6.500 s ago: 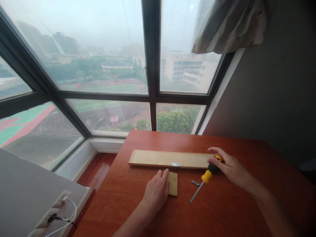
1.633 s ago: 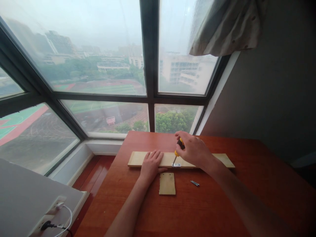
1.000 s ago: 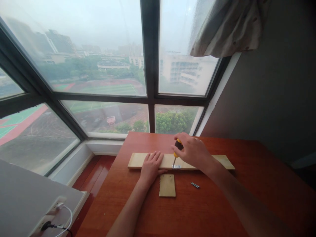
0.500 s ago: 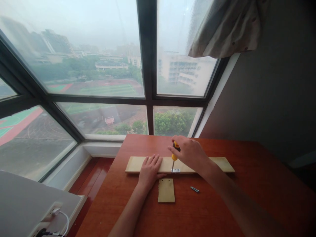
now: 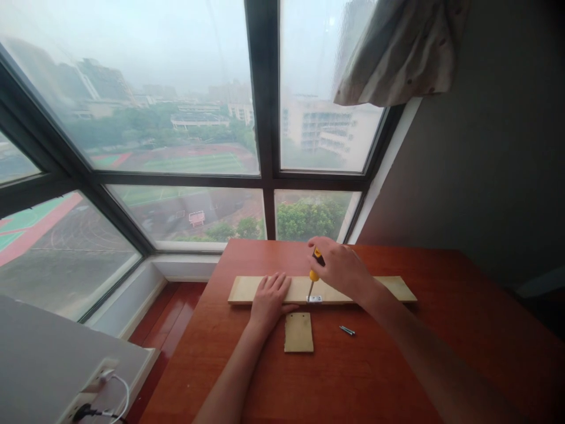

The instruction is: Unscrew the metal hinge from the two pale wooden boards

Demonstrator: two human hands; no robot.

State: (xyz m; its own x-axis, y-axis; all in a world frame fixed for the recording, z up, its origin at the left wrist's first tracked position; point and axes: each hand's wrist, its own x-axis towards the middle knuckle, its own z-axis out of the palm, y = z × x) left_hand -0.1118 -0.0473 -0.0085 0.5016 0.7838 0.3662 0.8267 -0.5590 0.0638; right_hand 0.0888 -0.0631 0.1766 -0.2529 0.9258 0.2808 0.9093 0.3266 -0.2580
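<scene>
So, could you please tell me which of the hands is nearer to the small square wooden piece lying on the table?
Left. The left hand rests flat on the long wooden plank, just beside the small square wooden piece; the right hand is farther back, gripping the yellow-handled screwdriver.

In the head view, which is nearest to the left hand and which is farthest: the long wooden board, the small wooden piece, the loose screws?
1. Long wooden board: the left hand lies flat on its left part.
2. Small wooden piece: just right of the hand, nearer the person, apart from it.
3. Loose screws: farther right on the red table.
</scene>
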